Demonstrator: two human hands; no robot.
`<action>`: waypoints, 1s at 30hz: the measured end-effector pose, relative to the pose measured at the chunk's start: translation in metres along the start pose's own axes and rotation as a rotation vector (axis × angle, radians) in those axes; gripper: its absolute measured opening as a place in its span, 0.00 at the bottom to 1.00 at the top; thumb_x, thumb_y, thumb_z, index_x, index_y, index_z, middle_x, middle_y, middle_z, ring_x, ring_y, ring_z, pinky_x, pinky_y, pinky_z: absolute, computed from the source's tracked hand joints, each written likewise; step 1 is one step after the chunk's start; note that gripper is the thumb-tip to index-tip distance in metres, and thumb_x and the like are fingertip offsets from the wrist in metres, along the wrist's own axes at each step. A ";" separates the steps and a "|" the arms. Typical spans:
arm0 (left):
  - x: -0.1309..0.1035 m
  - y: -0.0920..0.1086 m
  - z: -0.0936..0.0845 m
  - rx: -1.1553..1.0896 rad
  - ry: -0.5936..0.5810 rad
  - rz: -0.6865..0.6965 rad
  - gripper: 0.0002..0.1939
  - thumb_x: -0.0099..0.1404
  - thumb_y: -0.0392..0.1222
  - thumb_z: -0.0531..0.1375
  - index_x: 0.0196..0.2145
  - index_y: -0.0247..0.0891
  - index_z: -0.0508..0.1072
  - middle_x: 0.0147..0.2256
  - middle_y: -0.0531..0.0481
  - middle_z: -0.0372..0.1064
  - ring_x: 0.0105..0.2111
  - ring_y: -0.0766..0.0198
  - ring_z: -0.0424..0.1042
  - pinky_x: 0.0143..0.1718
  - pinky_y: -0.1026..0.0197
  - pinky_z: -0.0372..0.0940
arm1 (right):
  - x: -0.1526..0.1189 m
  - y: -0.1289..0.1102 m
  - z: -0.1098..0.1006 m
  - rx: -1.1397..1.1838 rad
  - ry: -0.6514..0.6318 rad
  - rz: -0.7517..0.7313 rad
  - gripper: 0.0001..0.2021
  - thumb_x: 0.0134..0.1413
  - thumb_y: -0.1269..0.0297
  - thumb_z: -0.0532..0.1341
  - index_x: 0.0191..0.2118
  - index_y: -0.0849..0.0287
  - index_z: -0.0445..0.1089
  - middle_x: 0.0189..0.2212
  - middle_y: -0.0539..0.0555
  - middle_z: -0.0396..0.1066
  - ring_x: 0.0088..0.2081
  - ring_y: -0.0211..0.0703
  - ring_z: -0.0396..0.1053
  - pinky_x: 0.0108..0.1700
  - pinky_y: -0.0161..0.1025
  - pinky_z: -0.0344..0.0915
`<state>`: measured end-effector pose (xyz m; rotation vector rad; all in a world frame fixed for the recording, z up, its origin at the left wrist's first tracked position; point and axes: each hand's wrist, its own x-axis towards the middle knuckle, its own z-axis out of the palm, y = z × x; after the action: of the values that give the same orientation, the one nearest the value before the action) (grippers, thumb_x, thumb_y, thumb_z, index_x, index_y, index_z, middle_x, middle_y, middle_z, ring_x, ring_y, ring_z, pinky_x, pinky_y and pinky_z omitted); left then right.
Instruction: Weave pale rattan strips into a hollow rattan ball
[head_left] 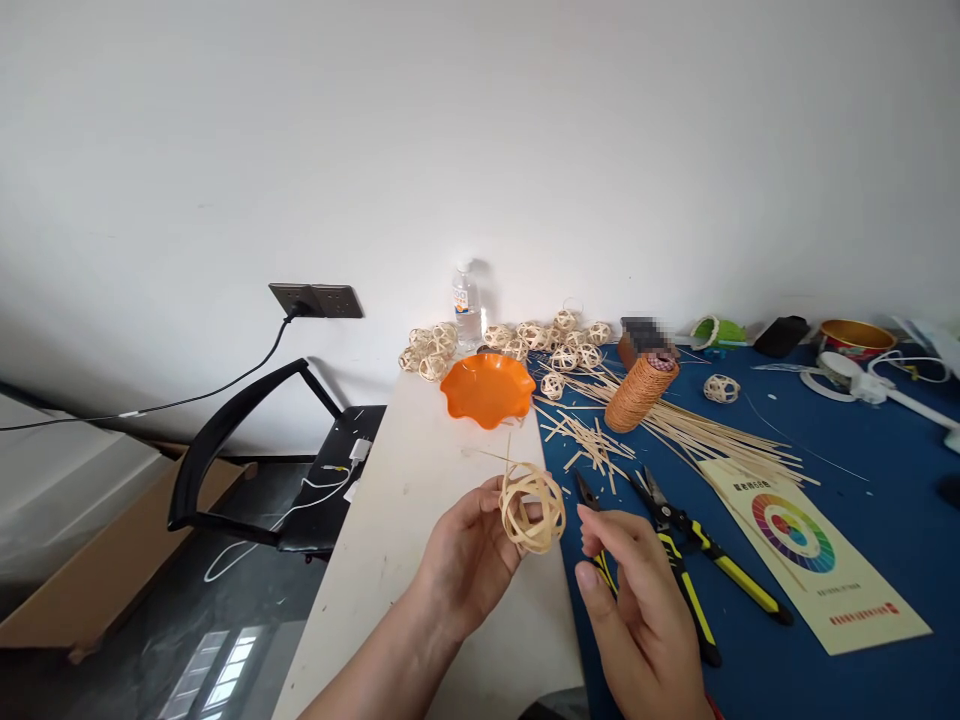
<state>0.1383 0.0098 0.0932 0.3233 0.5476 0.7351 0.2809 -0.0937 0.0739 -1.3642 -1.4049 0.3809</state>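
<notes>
Between the fingers of my left hand [469, 560] is a woven bamboo ball [531, 508], openwork, with loose strip ends sticking up from its top. My right hand [637, 605] is just right of the ball and apart from it; its thumb and forefinger are spread and nothing shows between them. Pliers [589, 492] with yellow-and-black handles lie partly hidden behind that hand. A pair of shears [667, 515] rests to its right, handles apart. Short cut bamboo strips [592, 445] are scattered beyond both hands.
An orange wavy-edged dish [489, 390] stands ahead, with finished woven balls [529, 337] and a water bottle [466, 305] behind. A twine spool [641, 392] stands by long bamboo strips [712, 430]. A colour-wheel booklet [814, 560] lies right; a black chair [322, 500] is left.
</notes>
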 end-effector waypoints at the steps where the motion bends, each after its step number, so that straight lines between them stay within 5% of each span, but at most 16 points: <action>1: 0.000 0.000 0.000 0.022 -0.006 0.003 0.11 0.57 0.34 0.59 0.37 0.32 0.78 0.41 0.42 0.78 0.37 0.59 0.76 0.40 0.61 0.69 | 0.001 0.000 -0.001 0.008 0.001 0.000 0.21 0.66 0.71 0.56 0.62 0.50 0.65 0.48 0.58 0.66 0.48 0.46 0.67 0.46 0.42 0.71; 8: -0.004 0.001 0.002 0.196 -0.050 0.043 0.07 0.54 0.36 0.58 0.30 0.33 0.76 0.35 0.41 0.77 0.32 0.57 0.74 0.34 0.59 0.65 | 0.003 -0.006 -0.007 0.066 -0.001 -0.013 0.18 0.66 0.71 0.56 0.58 0.51 0.68 0.46 0.56 0.67 0.46 0.43 0.68 0.44 0.37 0.71; 15: -0.005 -0.002 -0.002 0.356 -0.135 0.092 0.23 0.55 0.35 0.57 0.48 0.31 0.77 0.40 0.39 0.75 0.36 0.55 0.73 0.41 0.55 0.65 | 0.003 -0.009 -0.011 0.098 0.010 0.017 0.16 0.66 0.70 0.57 0.56 0.50 0.70 0.46 0.57 0.69 0.44 0.43 0.71 0.39 0.35 0.72; 23: -0.002 -0.004 -0.011 0.581 -0.204 0.219 0.12 0.58 0.34 0.58 0.36 0.36 0.81 0.54 0.41 0.67 0.50 0.49 0.68 0.46 0.55 0.64 | 0.006 -0.008 -0.017 0.073 -0.019 0.040 0.14 0.66 0.69 0.57 0.53 0.50 0.72 0.46 0.57 0.70 0.44 0.44 0.73 0.37 0.35 0.73; 30: -0.004 -0.004 -0.014 0.806 -0.250 0.337 0.11 0.64 0.33 0.57 0.37 0.39 0.80 0.56 0.42 0.65 0.58 0.48 0.63 0.51 0.53 0.63 | 0.010 -0.009 -0.017 0.031 -0.035 0.037 0.12 0.66 0.68 0.58 0.50 0.50 0.74 0.42 0.55 0.70 0.35 0.39 0.73 0.27 0.31 0.67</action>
<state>0.1299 0.0059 0.0812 1.2639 0.5375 0.7554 0.2925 -0.0956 0.0918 -1.3652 -1.3986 0.4510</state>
